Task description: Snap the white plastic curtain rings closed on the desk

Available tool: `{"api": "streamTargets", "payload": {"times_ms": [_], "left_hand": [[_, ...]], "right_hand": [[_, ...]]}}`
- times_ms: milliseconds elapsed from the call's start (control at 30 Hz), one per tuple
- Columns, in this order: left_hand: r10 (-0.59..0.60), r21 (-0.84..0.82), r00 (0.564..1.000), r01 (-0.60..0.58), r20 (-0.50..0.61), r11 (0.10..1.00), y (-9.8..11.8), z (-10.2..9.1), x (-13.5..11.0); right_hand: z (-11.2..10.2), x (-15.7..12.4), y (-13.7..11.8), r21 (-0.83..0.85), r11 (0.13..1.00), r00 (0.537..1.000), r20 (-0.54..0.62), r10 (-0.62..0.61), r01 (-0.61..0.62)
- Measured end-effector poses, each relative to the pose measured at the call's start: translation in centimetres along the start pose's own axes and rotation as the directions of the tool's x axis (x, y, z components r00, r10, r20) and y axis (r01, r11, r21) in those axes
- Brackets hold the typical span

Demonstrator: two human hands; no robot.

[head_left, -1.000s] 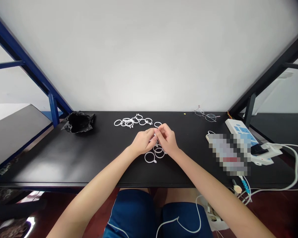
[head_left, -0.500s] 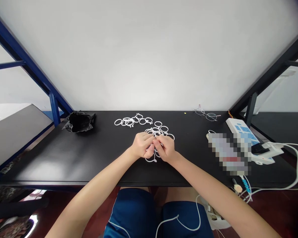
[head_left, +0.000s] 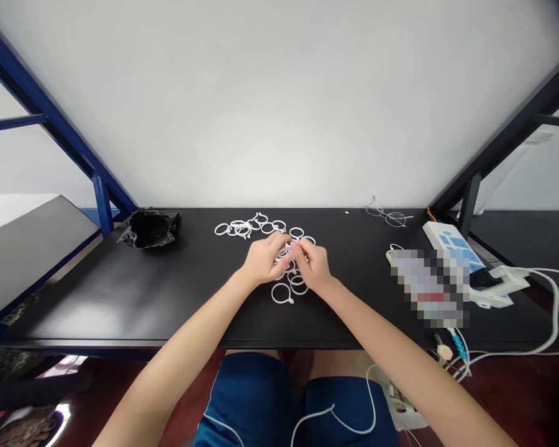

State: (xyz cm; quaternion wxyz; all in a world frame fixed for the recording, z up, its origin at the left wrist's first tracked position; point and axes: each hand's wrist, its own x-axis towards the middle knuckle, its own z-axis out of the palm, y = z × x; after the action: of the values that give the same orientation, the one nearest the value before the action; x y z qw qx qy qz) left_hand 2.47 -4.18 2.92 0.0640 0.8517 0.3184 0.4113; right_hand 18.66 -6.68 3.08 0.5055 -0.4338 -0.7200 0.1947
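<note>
My left hand (head_left: 263,258) and my right hand (head_left: 312,264) meet over a pile of white plastic rings (head_left: 282,293) on the black table. Each ring has a small knob on its edge, like a curtain ring. Thumbs and fingers are pinched together around a white ring (head_left: 287,246), which is mostly hidden by the fingers. Beneath and between the hands lie several loose rings. A second cluster of white rings (head_left: 242,230) lies farther back and to the left.
A crumpled black plastic bag (head_left: 149,230) stands open at the back left. Eyeglasses (head_left: 386,215) lie at the back right. A white power strip (head_left: 451,243), a blurred-out phone-like object (head_left: 426,292) and white cables (head_left: 556,310) occupy the right side. Blue metal bars (head_left: 103,202) frame the left.
Both hands have moved slightly away from me, and the fingers have opened up a little. More of the near rings now show beneath them.
</note>
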Motion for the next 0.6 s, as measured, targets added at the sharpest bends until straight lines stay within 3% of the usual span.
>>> {"api": "streamTargets", "payload": {"times_ms": [100,200,267,400,600], "left_hand": [[-0.208,-0.016,0.971,0.207,-0.117,0.978,-1.3,-1.1,0.6],[-0.416,0.001,0.869,0.432,-0.267,0.902,-3.2,-1.9,0.8],[-0.485,0.064,0.836,0.515,-0.256,0.855,-4.4,-2.2,0.8],[-0.502,0.223,0.849,0.528,-0.167,0.819,-5.9,-1.8,0.2],[-0.522,0.353,0.851,0.504,-0.048,0.789,-5.7,-1.2,-0.3]], "right_hand": [[-1.0,1.3,0.9,0.099,0.986,0.990,-0.030,0.135,-0.131],[-1.9,2.3,2.1,0.227,0.929,0.952,-0.028,0.306,-0.292],[-2.2,2.6,2.9,0.218,0.910,0.933,0.001,0.361,-0.352],[-1.9,2.5,3.7,0.083,0.953,0.956,-0.002,0.293,-0.292],[-1.4,2.1,3.3,-0.062,0.974,0.976,-0.023,0.218,-0.219]]}}
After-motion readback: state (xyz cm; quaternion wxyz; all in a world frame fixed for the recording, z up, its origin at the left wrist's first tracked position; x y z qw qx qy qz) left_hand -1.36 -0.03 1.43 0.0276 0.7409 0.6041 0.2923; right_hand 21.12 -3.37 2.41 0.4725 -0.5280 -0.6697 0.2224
